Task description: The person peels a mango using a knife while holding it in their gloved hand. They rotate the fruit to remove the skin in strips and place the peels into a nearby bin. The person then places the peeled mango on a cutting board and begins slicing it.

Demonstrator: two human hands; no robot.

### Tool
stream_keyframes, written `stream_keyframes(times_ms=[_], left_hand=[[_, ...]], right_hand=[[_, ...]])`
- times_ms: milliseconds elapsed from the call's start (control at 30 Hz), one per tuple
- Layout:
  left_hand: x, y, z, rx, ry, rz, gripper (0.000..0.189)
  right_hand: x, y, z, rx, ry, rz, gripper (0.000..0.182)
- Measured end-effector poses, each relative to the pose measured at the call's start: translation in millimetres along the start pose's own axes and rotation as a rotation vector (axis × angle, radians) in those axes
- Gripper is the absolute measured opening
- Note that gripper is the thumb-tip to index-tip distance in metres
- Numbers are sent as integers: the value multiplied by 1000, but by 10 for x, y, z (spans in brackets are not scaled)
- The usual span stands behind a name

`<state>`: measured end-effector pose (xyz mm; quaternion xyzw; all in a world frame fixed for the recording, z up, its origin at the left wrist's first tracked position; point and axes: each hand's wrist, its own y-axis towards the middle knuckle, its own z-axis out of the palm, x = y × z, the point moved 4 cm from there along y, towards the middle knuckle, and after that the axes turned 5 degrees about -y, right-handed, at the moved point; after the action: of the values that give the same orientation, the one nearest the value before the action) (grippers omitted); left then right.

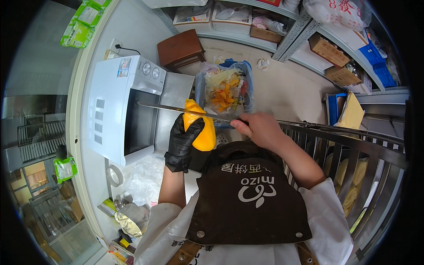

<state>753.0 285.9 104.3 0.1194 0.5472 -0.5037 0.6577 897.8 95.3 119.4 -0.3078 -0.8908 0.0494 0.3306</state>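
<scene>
My left hand (185, 139), in a black glove, grips a peeled yellow mango (204, 135) in front of my apron. My bare right hand (260, 129) is closed around the dark handle of a long, narrow knife (165, 107). Its blade reaches leftward across the upper part of the mango, and the tip lies over the front of the microwave oven. Whether the edge has entered the flesh cannot be told. Just beyond the fruit stands a blue waste bin (248, 74) lined with a clear bag, with orange-yellow peels (223, 97) among the waste in it.
A white microwave oven (116, 96) stands on a metal surface (177, 89) at the left. Behind it is a brown box (180, 48). Metal shelving (285, 46) with boxes runs along the back and right. A metal rack (351, 139) is close to my right arm. Crumpled tissue (262, 64) lies on the floor.
</scene>
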Motion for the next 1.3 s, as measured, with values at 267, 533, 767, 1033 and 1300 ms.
stream_keyframes(times_ms=[267, 533, 767, 1033, 1300], left_hand=[[226, 122, -137, 88, -165, -73, 42], [361, 293, -154, 99, -252, -161, 46], [473, 385, -311, 20, -283, -194, 45], [241, 304, -132, 56, -638, -289, 62], [111, 255, -112, -339, -622, -173, 62]], right_hand=[[-17, 30, -83, -107, -83, -40, 55], [-197, 18, -116, -101, -292, 42, 58], [-568, 138, -64, -101, -239, 254, 58], [-426, 94, 142, -46, 518, 196, 60], [-92, -140, -113, -78, 467, 12, 55]])
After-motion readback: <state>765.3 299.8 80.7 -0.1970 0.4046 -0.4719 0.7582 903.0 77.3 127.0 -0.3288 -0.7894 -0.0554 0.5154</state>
